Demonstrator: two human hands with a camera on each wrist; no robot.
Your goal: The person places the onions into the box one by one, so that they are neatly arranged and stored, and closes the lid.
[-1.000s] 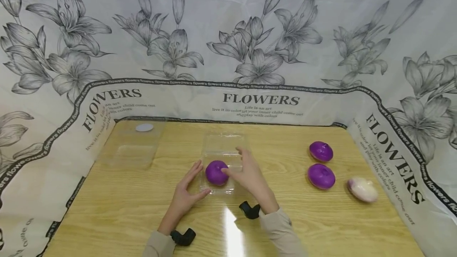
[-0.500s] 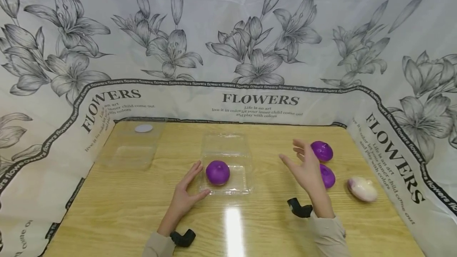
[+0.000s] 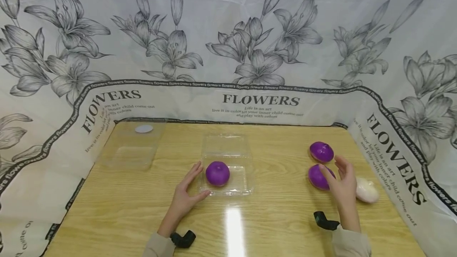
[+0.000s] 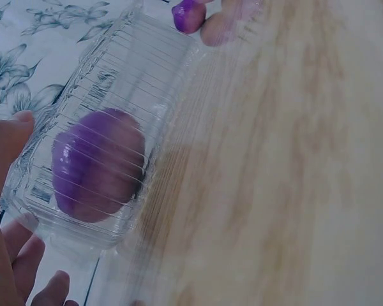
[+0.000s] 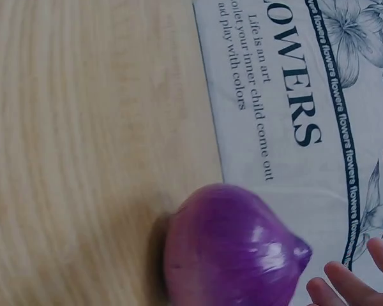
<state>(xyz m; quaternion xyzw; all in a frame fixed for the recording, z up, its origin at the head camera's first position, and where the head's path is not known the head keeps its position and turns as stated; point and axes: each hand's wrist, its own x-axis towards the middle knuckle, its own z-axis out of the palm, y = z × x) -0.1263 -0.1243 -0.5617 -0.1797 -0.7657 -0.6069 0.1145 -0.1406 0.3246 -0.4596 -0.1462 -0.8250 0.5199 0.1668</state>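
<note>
A purple onion [image 3: 217, 173] sits in the left part of a clear plastic clamshell box [image 3: 241, 179], whose lid lies folded back behind it. My left hand [image 3: 183, 193] is at the box's left side, fingers straight and thumb near the front left corner; the left wrist view shows the onion [image 4: 99, 166] through the ribbed plastic. To the right, my right hand [image 3: 342, 187] is over a second purple onion [image 3: 317, 177], its thumb overlapping it. In the right wrist view, spread fingers [image 5: 348, 284] stand apart from a shiny purple onion [image 5: 236, 245] with a pointed tip.
Another purple onion [image 3: 321, 152] lies just behind the one under my right hand. A pale onion [image 3: 367, 190] lies to the right, partly hidden by that hand. Another clear box [image 3: 133, 156] with a white oval label [image 3: 144, 129] stands back left. Flower-printed cloth [image 3: 260, 106] borders the table.
My right hand has let go of the onion in the box and swung right, over to the onions on the table's right side. The left hand has stayed at the box.
</note>
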